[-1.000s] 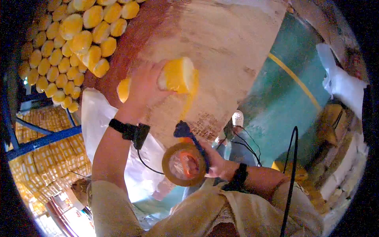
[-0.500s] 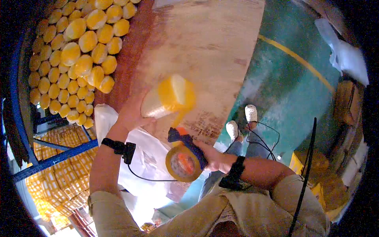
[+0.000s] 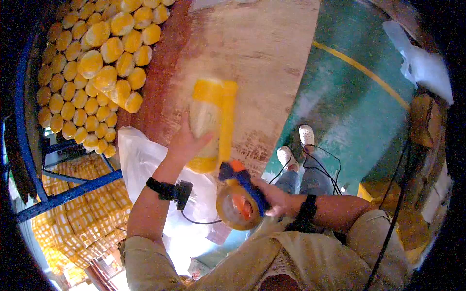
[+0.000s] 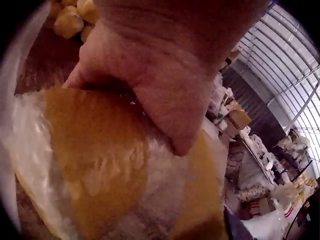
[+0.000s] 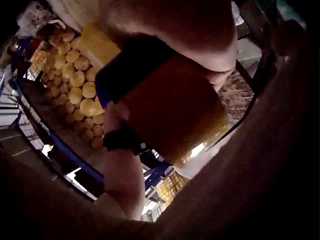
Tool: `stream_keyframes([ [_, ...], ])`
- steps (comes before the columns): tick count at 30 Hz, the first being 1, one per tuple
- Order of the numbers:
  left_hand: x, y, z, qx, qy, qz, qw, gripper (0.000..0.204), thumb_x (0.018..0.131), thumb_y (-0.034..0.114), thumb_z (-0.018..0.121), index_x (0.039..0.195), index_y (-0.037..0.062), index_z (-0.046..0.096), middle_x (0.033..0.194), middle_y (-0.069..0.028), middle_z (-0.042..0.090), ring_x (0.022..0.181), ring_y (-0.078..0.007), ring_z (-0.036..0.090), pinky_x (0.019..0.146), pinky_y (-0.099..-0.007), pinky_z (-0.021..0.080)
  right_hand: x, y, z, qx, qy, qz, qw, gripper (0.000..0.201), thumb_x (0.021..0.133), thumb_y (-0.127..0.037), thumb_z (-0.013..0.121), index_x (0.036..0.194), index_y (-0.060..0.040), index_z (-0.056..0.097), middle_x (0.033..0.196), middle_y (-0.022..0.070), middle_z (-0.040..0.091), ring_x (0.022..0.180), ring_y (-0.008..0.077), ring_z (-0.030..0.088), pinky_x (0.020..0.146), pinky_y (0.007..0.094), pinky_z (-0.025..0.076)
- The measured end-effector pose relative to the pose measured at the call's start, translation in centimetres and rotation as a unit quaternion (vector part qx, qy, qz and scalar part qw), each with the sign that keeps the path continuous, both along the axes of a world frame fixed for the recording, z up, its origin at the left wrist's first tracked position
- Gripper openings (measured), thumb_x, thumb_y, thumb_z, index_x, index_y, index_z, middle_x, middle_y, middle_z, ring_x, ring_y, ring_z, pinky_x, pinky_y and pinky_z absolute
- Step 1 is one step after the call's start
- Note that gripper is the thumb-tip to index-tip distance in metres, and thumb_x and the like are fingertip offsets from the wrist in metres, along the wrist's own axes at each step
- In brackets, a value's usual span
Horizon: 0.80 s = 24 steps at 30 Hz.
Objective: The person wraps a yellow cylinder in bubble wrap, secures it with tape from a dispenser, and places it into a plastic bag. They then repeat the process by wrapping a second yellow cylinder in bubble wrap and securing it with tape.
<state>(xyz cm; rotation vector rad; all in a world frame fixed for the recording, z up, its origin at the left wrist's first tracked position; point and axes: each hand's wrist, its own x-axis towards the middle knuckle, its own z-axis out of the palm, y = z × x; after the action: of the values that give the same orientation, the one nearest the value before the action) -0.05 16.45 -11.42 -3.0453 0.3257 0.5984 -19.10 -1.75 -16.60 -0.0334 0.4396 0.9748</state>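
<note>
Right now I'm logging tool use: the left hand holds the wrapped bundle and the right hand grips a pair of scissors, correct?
Not quite. The left hand does hold the wrapped bundle, but the right hand grips a tape dispenger, not scissors; yellow tape runs from it up the bundle. The head view shows it.

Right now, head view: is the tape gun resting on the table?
No, the right hand holds the tape gun in the air below the bundle that the left hand grips.
</note>
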Motion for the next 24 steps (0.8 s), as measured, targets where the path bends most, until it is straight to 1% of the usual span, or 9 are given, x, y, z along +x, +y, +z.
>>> stream_keyframes([
  [2, -0.2, 0.1, -0.5, -0.018, 0.000, 0.021, 1.000, 0.096, 0.071, 0.041, 0.067, 0.138, 0.0054, 0.009, 0.119, -0.0281, 0.048, 0.104, -0.0412, 0.052, 0.089, -0.0418, 0.041, -2.0, 0.3, -0.7, -0.090, -0.189, 0.010, 0.978, 0.047, 0.092, -0.042, 0.036, 0.120, -0.0060, 0.048, 0.109, 0.0075, 0.059, 0.098, 0.0198, 0.059, 0.087, 0.0345, 0.047],
  [4, -0.6, -0.2, -0.7, -0.049, 0.008, 0.054, 0.997, 0.095, 0.072, 0.041, 0.066, 0.138, 0.0061, 0.007, 0.120, -0.0291, 0.046, 0.105, -0.0414, 0.051, 0.090, -0.0417, 0.041, -1.9, 1.6, -1.8, 0.005, -0.029, 0.095, 0.995, 0.048, 0.092, -0.044, 0.036, 0.118, -0.0059, 0.049, 0.106, 0.0081, 0.060, 0.097, 0.0201, 0.059, 0.087, 0.0350, 0.047],
  [6, -0.6, -0.8, -0.4, -0.069, 0.017, 0.063, 0.995, 0.093, 0.074, 0.040, 0.064, 0.138, 0.0064, 0.005, 0.121, -0.0299, 0.045, 0.106, -0.0415, 0.051, 0.090, -0.0416, 0.040, -2.0, 1.4, -2.2, -0.004, -0.034, 0.096, 0.995, 0.049, 0.091, -0.046, 0.036, 0.117, -0.0059, 0.050, 0.103, 0.0088, 0.061, 0.092, 0.0214, 0.061, 0.082, 0.0364, 0.049],
  [11, -0.5, -1.2, 0.1, -0.110, 0.087, 0.094, 0.986, 0.086, 0.084, 0.043, 0.052, 0.139, 0.0033, 0.000, 0.144, -0.0244, 0.002, 0.133, -0.0399, 0.000, 0.107, -0.0467, 0.004, -0.6, 0.0, -0.9, -0.033, 0.000, 0.124, 0.992, 0.048, 0.091, -0.045, 0.037, 0.116, -0.0065, 0.051, 0.106, 0.0103, 0.061, 0.085, 0.0218, 0.063, 0.076, 0.0372, 0.052],
  [14, -0.6, -0.8, -0.1, -0.111, 0.078, 0.062, 0.989, 0.083, 0.085, 0.038, 0.051, 0.139, 0.0054, -0.003, 0.138, -0.0264, 0.014, 0.126, -0.0394, 0.016, 0.103, -0.0427, 0.016, -1.1, 1.3, -2.1, 0.047, 0.029, 0.076, 0.996, 0.047, 0.091, -0.045, 0.039, 0.116, -0.0069, 0.051, 0.105, 0.0108, 0.061, 0.087, 0.0215, 0.062, 0.078, 0.0373, 0.051],
  [15, -0.6, -0.5, -0.3, -0.120, 0.070, 0.046, 0.989, 0.083, 0.085, 0.035, 0.051, 0.139, 0.0074, -0.006, 0.133, -0.0288, 0.026, 0.118, -0.0405, 0.031, 0.098, -0.0415, 0.026, -1.4, 1.8, -3.0, 0.025, 0.014, 0.071, 0.997, 0.047, 0.091, -0.045, 0.039, 0.116, -0.0071, 0.051, 0.105, 0.0105, 0.061, 0.088, 0.0215, 0.062, 0.079, 0.0373, 0.051],
  [17, -0.6, -0.5, -0.2, -0.110, 0.081, 0.049, 0.989, 0.083, 0.085, 0.033, 0.051, 0.139, 0.0094, -0.008, 0.127, -0.0313, 0.038, 0.111, -0.0416, 0.046, 0.093, -0.0401, 0.037, -2.1, 2.7, -4.6, -0.020, -0.012, 0.061, 0.998, 0.047, 0.090, -0.044, 0.041, 0.117, -0.0076, 0.051, 0.106, 0.0100, 0.061, 0.090, 0.0214, 0.062, 0.080, 0.0374, 0.051],
  [21, -0.2, -0.6, 0.1, -0.105, 0.104, 0.055, 0.987, 0.083, 0.085, 0.036, 0.050, 0.139, 0.0087, -0.007, 0.127, -0.0322, 0.037, 0.111, -0.0432, 0.046, 0.094, -0.0403, 0.037, -0.2, 1.0, -2.4, -0.006, -0.015, 0.082, 0.997, 0.046, 0.090, -0.044, 0.042, 0.116, -0.0073, 0.052, 0.107, 0.0098, 0.061, 0.091, 0.0214, 0.061, 0.081, 0.0366, 0.050],
  [24, 0.3, -2.1, 1.8, 0.007, 0.126, 0.042, 0.991, 0.083, 0.084, 0.037, 0.051, 0.140, 0.0095, -0.003, 0.128, -0.0298, 0.038, 0.114, -0.0441, 0.042, 0.097, -0.0417, 0.034, 0.3, -0.1, -1.9, -0.013, -0.065, 0.077, 0.995, 0.046, 0.090, -0.044, 0.042, 0.115, -0.0070, 0.052, 0.106, 0.0097, 0.061, 0.090, 0.0212, 0.062, 0.081, 0.0359, 0.050],
])
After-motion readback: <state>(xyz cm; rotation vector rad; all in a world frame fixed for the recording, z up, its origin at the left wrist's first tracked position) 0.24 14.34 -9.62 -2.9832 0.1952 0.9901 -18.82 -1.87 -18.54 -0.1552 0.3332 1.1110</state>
